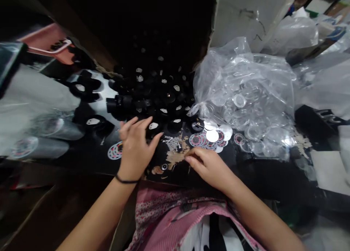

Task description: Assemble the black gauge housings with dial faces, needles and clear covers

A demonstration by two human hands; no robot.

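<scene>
My left hand (138,145) has its fingers spread over the black table, close to a black round part with a white tag (153,126). My right hand (209,165) is closed in a pinch near the table's front edge; anything between its fingertips is too small to make out. Between the hands lie a small pile of thin metal pins (174,143) and a small round piece (164,167). Printed discs (196,139) and white discs (212,135) lie beyond my right hand. More printed discs (115,151) sit beside my left hand, partly covered by it.
A dark open box (164,24) with many black parts is at the back. A plastic bag of clear round covers (246,94) stands at the right. Wrapped stacks of discs (46,147) lie at the left, below a pink bin (46,43).
</scene>
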